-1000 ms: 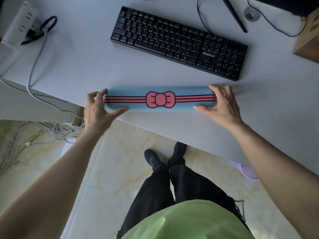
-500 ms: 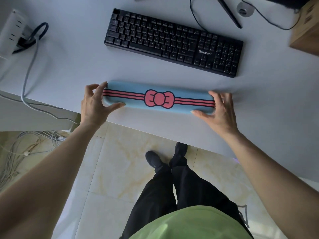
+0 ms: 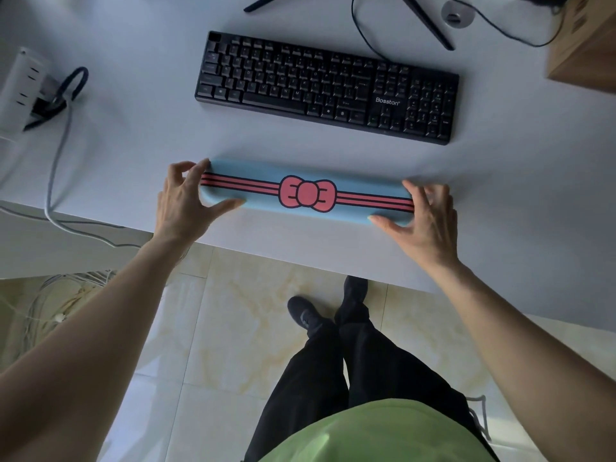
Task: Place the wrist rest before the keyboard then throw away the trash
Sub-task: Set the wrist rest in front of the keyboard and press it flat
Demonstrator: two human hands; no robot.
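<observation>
A long light-blue wrist rest [image 3: 253,175] with pink stripes and a pink bow lies on the white desk [image 3: 133,145], a short gap nearer me than the black keyboard [image 3: 326,88] and roughly parallel to it. My left hand [image 3: 183,201] grips its left end, thumb on the near side and fingers on the far side. My right hand [image 3: 426,218] grips its right end the same way. No trash is in view.
A white power strip [image 3: 20,85] with a dark plug and grey cable [image 3: 56,168] sits at the desk's left. A cardboard box [image 3: 586,51] stands at the far right. Monitor stand legs [image 3: 430,25] and black cables lie behind the keyboard. Below the desk edge are tiled floor and my legs.
Both hands have slid the wrist rest away from the desk's near edge toward the keyboard, and it now lies nearly parallel to the keyboard.
</observation>
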